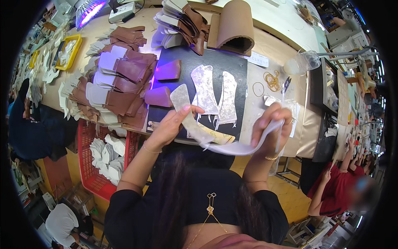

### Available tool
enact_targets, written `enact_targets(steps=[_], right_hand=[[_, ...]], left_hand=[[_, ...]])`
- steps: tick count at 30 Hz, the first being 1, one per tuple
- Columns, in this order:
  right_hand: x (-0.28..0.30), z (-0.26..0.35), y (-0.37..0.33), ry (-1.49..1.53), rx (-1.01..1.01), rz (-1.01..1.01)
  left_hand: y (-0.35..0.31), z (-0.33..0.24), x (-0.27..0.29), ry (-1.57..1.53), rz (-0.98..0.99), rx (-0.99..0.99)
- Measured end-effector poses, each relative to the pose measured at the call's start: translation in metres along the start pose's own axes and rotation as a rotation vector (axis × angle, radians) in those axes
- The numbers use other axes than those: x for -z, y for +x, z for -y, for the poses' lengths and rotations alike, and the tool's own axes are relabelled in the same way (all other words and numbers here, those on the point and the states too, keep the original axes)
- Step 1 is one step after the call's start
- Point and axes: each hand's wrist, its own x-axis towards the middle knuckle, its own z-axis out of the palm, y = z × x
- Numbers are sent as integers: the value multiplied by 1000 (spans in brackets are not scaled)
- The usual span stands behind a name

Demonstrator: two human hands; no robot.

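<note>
My left hand (167, 126) pinches a silvery, boot-shaped cut piece (180, 98) between thumb and fingers, over the near edge of the dark work mat. A thin white strip (238, 150) runs from this piece in a slack curve to my right hand (271, 126), whose fingers are closed on it; motion blurs them. Whether the strip is still stuck to the piece I cannot tell. Beyond my hands, silvery cut pieces (205, 89) with frayed lower ends lie on the black mat (182, 56). A yellowish patterned piece (217, 135) lies at the mat's near edge.
Brown and white cut pieces (124, 81) are stacked at left, with more behind (182, 25). Two brownish-pink blocks (168, 70) sit on the mat. A curved brown form (234, 27) stands behind. Rubber bands (272, 81) and small snips (287, 84) lie right. A red basket (99, 184) stands lower left.
</note>
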Motion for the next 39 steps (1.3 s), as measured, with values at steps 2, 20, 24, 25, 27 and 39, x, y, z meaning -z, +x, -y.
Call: enact_targets(steps=[2,20,24,25,27,39], right_hand=[[10,7,10,9,5,-35],[67,-27,28,-534,-226,18],[72,-95,54,-1146,-258,200],[73,-101,54,-1384,-83,270],[75,-107,52,-1370,-119,170],[56,-109,62,-1584,-544,48]], left_hand=[[2,-11,1,44,87,-29],[76,-38,-5,758,-54,-230],[90,-5,-10,1147,-457,-450],[88,0,-8,1102,-437,-318],[86,8,-12,1066,-453,-232],[112,-1,-39,1141,-400,-27]])
